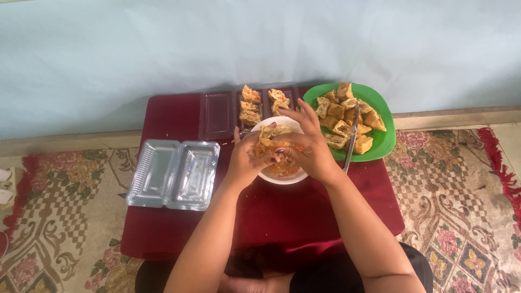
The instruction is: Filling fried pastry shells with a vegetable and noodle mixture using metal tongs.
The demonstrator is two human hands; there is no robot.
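The left hand point(245, 160) and right hand point(305, 145) were closed together around a tofu piece point(273, 146), held over the white bowl point(280, 177) of orange filling at mid-worktop point(304, 211). It looked golden, split and partly stuffed. Five filled pieces were already laid in the far tray point(217, 115). Many plain pieces were left on the green plate point(383, 142); the near-left tray point(172, 173) held nothing.

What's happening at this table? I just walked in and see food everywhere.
A person's left hand and right hand hold a tofu piece over a white bowl of orange-flecked filling. A green plate to the right holds more tofu pieces with a knife lying across them. Behind the bowl, an open clear container holds several filled pieces; another clear container lies open at left.
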